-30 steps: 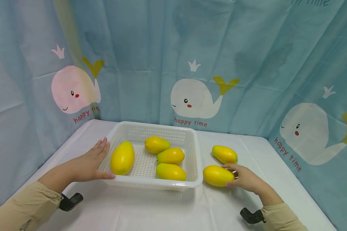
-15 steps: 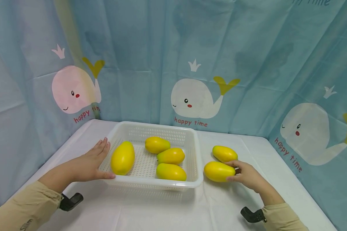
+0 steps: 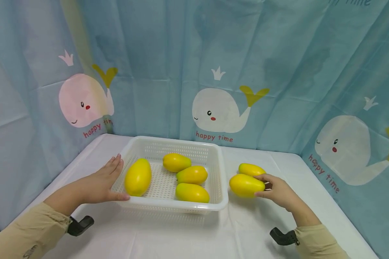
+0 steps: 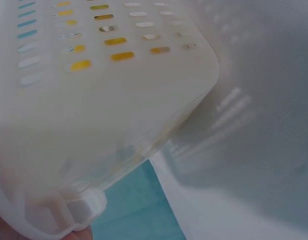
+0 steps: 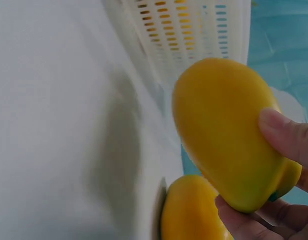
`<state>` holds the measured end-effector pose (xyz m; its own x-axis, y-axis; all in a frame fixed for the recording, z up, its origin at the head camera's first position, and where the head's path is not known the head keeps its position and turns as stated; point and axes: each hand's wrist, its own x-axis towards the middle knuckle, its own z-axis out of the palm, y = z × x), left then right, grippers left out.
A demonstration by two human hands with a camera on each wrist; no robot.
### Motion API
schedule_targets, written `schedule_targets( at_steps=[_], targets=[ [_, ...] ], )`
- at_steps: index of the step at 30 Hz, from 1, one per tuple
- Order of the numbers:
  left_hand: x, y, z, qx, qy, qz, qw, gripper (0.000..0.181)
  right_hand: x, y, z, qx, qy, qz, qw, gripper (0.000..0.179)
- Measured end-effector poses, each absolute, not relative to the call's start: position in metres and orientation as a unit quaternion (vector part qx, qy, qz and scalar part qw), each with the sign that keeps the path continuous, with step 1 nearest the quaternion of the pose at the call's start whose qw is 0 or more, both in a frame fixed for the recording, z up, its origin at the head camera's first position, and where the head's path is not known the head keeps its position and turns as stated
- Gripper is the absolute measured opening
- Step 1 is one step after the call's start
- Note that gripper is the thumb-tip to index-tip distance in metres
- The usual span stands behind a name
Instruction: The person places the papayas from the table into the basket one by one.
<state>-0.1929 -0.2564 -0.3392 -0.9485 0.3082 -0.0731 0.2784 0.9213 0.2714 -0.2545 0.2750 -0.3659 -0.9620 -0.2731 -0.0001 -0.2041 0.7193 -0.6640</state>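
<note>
My right hand [image 3: 277, 192] grips a yellow papaya [image 3: 246, 185] by its narrower greenish end, thumb on one side and fingers on the other. In the right wrist view the held papaya [image 5: 221, 130] is off the table, its shadow falling apart from it. Just behind it lies another papaya [image 3: 250, 169], partly covered. My left hand [image 3: 98, 184] rests with straight fingers along the left rim of a white plastic basket [image 3: 175, 204], thumb at the front corner. Inside the basket are a large papaya [image 3: 138, 177] at left and several smaller ones [image 3: 192, 175] at right.
A white cloth [image 3: 168, 237] covers the table. Blue curtains [image 3: 155, 72] with whale prints stand behind it and along both sides. The basket's right wall [image 3: 223, 180] rises just left of the held papaya. Black wrist-camera mounts [image 3: 283, 237] stick out at both sleeves.
My right hand has tightened around the papaya and raised it off the table, so it now covers more of the one behind. My left hand and the basket stay put.
</note>
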Motion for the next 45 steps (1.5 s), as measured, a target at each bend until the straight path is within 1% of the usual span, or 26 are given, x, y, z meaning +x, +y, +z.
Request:
schedule_targets(
  at_steps=[9,17,21,27,32,41,45],
  targets=[
    [-0.193,-0.256,-0.339,0.148,0.978,0.133,0.062,0.123,-0.264,0.261,-0.336,-0.121,0.932,-0.34,-0.01,0.067],
    [-0.191,-0.257,-0.335,0.144,0.977,0.143,0.069,0.122,-0.278,0.233,-0.311,-0.137,0.924,-0.357,-0.017,0.069],
    [-0.192,-0.258,-0.336,0.145,0.977,0.141,0.069,0.122,-0.282,0.208,-0.3,-0.162,0.915,-0.368,-0.018,0.064],
    [-0.194,-0.258,-0.338,0.148,0.977,0.14,0.069,0.122,-0.284,0.17,-0.287,-0.191,0.903,-0.385,-0.008,0.056],
    [-0.194,-0.259,-0.337,0.149,0.976,0.141,0.068,0.122,-0.286,0.142,-0.282,-0.205,0.9,-0.385,0.002,0.053],
    [-0.193,-0.259,-0.337,0.154,0.975,0.146,0.066,0.122,-0.29,0.097,-0.285,-0.209,0.893,-0.396,0.034,0.051],
    [-0.193,-0.259,-0.337,0.155,0.975,0.144,0.065,0.122,-0.292,0.08,-0.285,-0.215,0.894,-0.392,0.037,0.049]
  ],
)
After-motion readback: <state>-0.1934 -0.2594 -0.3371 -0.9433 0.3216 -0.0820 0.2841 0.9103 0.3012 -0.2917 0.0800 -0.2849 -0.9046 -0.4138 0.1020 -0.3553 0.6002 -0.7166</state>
